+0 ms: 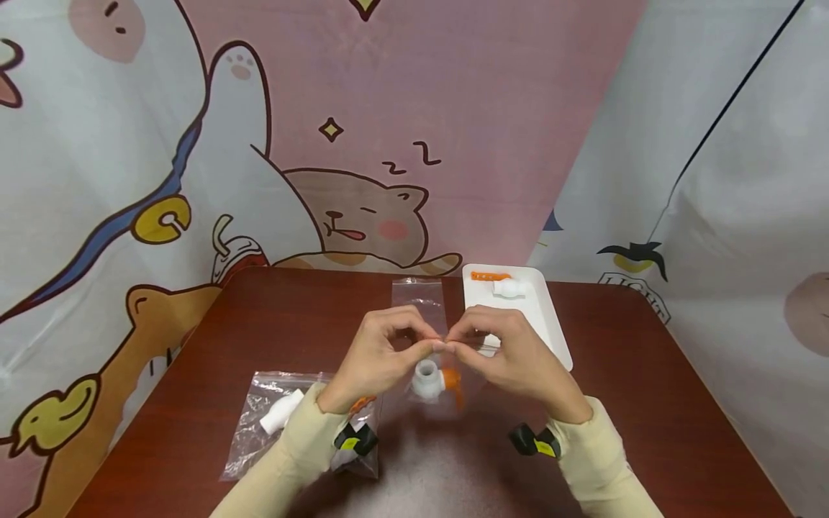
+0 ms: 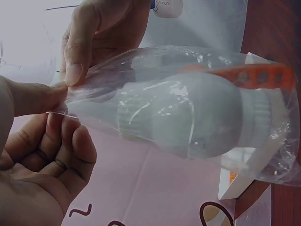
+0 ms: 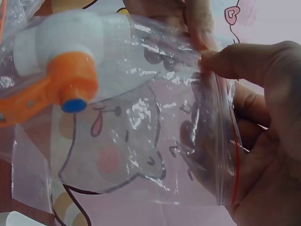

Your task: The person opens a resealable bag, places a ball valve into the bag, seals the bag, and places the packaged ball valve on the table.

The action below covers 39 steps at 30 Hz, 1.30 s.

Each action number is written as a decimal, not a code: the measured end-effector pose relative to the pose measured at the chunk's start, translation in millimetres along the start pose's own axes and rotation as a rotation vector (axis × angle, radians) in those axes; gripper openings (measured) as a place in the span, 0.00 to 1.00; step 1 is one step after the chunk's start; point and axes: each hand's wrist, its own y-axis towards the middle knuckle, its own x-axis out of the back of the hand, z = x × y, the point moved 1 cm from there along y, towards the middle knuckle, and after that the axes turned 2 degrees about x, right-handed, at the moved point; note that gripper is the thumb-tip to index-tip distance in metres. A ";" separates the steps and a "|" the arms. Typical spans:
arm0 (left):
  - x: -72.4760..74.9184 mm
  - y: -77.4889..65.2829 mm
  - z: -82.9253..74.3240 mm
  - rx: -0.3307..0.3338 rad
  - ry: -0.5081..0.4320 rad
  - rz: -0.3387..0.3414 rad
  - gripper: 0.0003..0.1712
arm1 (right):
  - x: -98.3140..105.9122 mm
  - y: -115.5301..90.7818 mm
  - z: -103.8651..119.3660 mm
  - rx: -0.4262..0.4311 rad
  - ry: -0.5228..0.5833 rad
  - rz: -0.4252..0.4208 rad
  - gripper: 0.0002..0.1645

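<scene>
A clear zip bag [image 3: 141, 155] hangs between my two hands, with a white plastic ball valve [image 2: 197, 115] inside. The valve has an orange lever handle [image 3: 70, 80] with a blue dot at its pivot. My left hand [image 1: 378, 356] pinches the bag's top edge between thumb and forefinger. Right beside it, my right hand [image 1: 512, 356] pinches the same edge, fingertips meeting those of the left. In the right wrist view a red line runs along the zip strip near the right fingers [image 3: 254, 101]. In the head view the valve hangs just below the fingertips.
A white tray [image 1: 550, 327] stands at the back right, holding an orange handle [image 1: 490, 276] and a white fitting [image 1: 509, 288]. Behind the hands lies a flat clear bag [image 1: 417, 291]. Another clear bag [image 1: 242, 439] with white and orange parts lies front left, partly under the left forearm.
</scene>
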 end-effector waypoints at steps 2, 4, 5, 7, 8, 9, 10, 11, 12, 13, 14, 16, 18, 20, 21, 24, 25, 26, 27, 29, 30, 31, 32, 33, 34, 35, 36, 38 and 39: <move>0.1 0.5 -0.2 0.005 0.002 -0.009 0.03 | 0.8 -0.5 -1.0 -0.012 0.006 0.000 0.09; 0.2 0.6 -0.4 0.004 0.008 -0.011 0.03 | 1.5 -0.6 -1.4 -0.021 0.004 0.004 0.10; 0.5 0.6 -0.6 0.006 0.012 -0.010 0.03 | 1.6 -0.6 -1.6 -0.020 0.004 0.005 0.11; 0.8 0.8 -1.2 0.012 0.029 0.004 0.02 | 1.4 -0.4 -1.7 -0.012 0.001 0.006 0.10; 0.8 1.1 -1.5 0.017 0.043 0.018 0.02 | 1.0 -0.5 -1.8 -0.008 -0.005 0.005 0.10; 0.6 1.5 -1.7 0.019 0.058 0.034 0.02 | 0.7 -0.7 -1.7 -0.002 -0.009 0.005 0.10; 0.8 1.8 -2.0 0.023 0.074 0.049 0.02 | 0.2 -0.7 -1.7 0.004 -0.016 0.003 0.09; 0.9 2.1 -2.0 0.022 0.091 0.062 0.02 | -0.3 -0.8 -1.7 0.006 -0.023 0.003 0.09; 1.0 2.4 -2.0 0.019 0.106 0.073 0.01 | -0.8 -0.9 -1.7 0.008 -0.029 0.002 0.09; 1.1 2.7 -1.9 0.016 0.118 0.078 0.02 | -1.2 -1.1 -1.8 0.007 -0.035 0.001 0.09; 1.1 2.8 -1.7 0.008 0.127 0.082 0.03 | -1.5 -1.2 -1.9 0.001 -0.038 0.002 0.10; 1.5 2.8 -1.0 -0.008 0.134 0.081 0.04 | -1.7 -1.5 -2.4 -0.010 -0.042 0.004 0.10; 1.7 2.7 -0.5 -0.018 0.133 0.076 0.04 | -1.6 -1.7 -3.5 -0.019 -0.037 0.008 0.10; 1.9 2.4 -0.1 -0.025 0.132 0.072 0.04 | -0.8 -1.9 -4.7 -0.028 -0.027 0.013 0.09; 2.2 2.1 -0.1 -0.026 0.133 0.065 0.04 | -0.2 -2.1 -5.5 -0.033 -0.025 0.013 0.09; 3.3 1.3 -0.6 -0.029 0.134 0.047 0.05 | 1.1 -2.3 -6.8 -0.039 -0.007 0.014 0.08; 3.6 1.1 -0.7 -0.029 0.134 0.042 0.05 | 1.5 -2.3 -6.9 -0.035 -0.005 0.013 0.08; 3.8 1.0 -0.8 -0.028 0.132 0.040 0.06 | 1.6 -2.2 -6.8 -0.034 -0.003 0.014 0.08; 3.9 1.0 -0.7 -0.026 0.131 0.040 0.06 | 1.6 -1.8 -6.6 -0.026 -0.002 0.014 0.08; 3.7 1.2 -0.7 -0.020 0.128 0.050 0.06 | 1.3 -0.9 -5.2 -0.018 0.001 0.021 0.07; 3.4 1.4 -0.8 -0.017 0.129 0.057 0.06 | 1.0 -0.6 -4.5 -0.015 0.000 0.023 0.07; 3.0 1.5 -0.5 -0.015 0.129 0.065 0.06 | 0.8 -0.3 -3.7 -0.011 0.000 0.025 0.08; 2.5 1.7 -0.4 -0.014 0.129 0.073 0.06 | 0.5 -0.1 -3.0 -0.012 0.002 0.027 0.08; 2.2 1.6 -0.3 -0.011 0.131 0.080 0.06 | 0.3 0.0 -2.3 -0.010 0.000 0.027 0.08; 2.0 1.8 -0.3 -0.010 0.132 0.086 0.06 | 0.1 -0.1 -1.9 -0.014 -0.001 0.029 0.09; 1.9 1.9 -0.3 -0.010 0.132 0.092 0.06 | -0.2 -0.1 -1.8 -0.014 -0.002 0.029 0.09; 1.8 1.8 0.1 -0.013 0.134 0.095 0.06 | -0.4 -0.2 -1.7 -0.015 -0.002 0.030 0.09; 2.2 1.9 0.3 -0.031 0.136 0.096 0.06 | -1.2 -0.4 -2.3 -0.018 -0.006 0.031 0.10; 2.6 1.7 0.4 -0.040 0.137 0.095 0.05 | -1.6 -0.4 -2.4 -0.021 -0.012 0.032 0.10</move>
